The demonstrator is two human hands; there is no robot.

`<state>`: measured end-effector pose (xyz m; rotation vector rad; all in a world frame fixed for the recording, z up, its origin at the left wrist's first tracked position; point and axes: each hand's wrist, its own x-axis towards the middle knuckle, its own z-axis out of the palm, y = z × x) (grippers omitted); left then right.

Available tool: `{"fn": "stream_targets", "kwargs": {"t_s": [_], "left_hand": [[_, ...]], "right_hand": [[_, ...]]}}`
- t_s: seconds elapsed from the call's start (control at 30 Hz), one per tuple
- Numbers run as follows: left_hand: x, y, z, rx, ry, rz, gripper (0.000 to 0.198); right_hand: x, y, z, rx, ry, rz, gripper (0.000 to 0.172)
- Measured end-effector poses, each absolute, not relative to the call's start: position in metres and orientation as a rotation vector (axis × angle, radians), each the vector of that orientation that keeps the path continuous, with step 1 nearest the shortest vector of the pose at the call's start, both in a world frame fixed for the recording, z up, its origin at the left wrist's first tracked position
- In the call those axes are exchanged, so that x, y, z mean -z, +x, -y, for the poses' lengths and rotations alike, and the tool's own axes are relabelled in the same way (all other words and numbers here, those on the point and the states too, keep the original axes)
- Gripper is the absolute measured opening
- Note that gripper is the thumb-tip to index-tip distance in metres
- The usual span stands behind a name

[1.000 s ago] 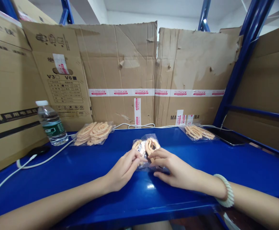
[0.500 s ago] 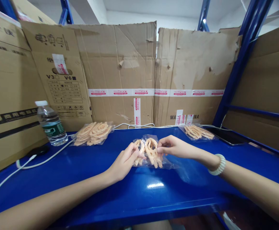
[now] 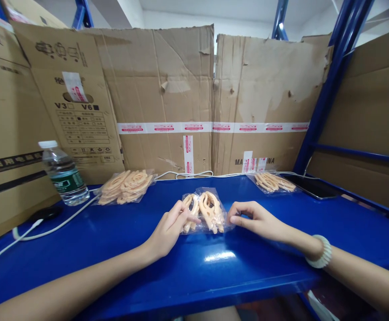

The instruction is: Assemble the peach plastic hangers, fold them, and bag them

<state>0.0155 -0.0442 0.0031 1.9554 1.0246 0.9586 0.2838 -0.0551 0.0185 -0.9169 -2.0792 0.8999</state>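
A clear plastic bag (image 3: 227,216) lies on the blue table in front of me, with beige looped pieces (image 3: 210,209) in it, grouped in two clusters side by side. What the pieces are I cannot make out. My left hand (image 3: 171,225) holds the bag at its left side, fingers bent over the left cluster and partly hiding it. At the bag's right edge my right hand (image 3: 254,219) is closed, thumb and index finger pinching the plastic. A pale coiled band (image 3: 321,252) circles the right wrist.
Two more bags of beige pieces lie at the back, a fuller one left (image 3: 125,187) and one right (image 3: 272,182). A water bottle (image 3: 65,178), a black puck-like object (image 3: 46,213) with white cable, and a phone (image 3: 311,186) are around. Cardboard sheets (image 3: 161,98) wall the back.
My right hand has moved off the right cluster to the right and slightly down, onto the bag's edge. My left hand stays on the bag. The view has shifted slightly.
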Motion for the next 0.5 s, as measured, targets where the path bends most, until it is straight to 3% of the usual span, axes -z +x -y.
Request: {"fn": "stream_targets", "kwargs": {"t_s": [0.17,0.5], "left_hand": [[-0.004,0.017,0.047,-0.989,2.002,-1.058,0.024],[-0.001,0.019,0.044,-1.082,1.953,-1.072,0.023]], "right_hand": [[-0.008,0.276,0.036,-1.131,-1.083,1.843,0.043],[-0.002,0.264,0.022,-1.067,-1.252,1.778,0.016]]}}
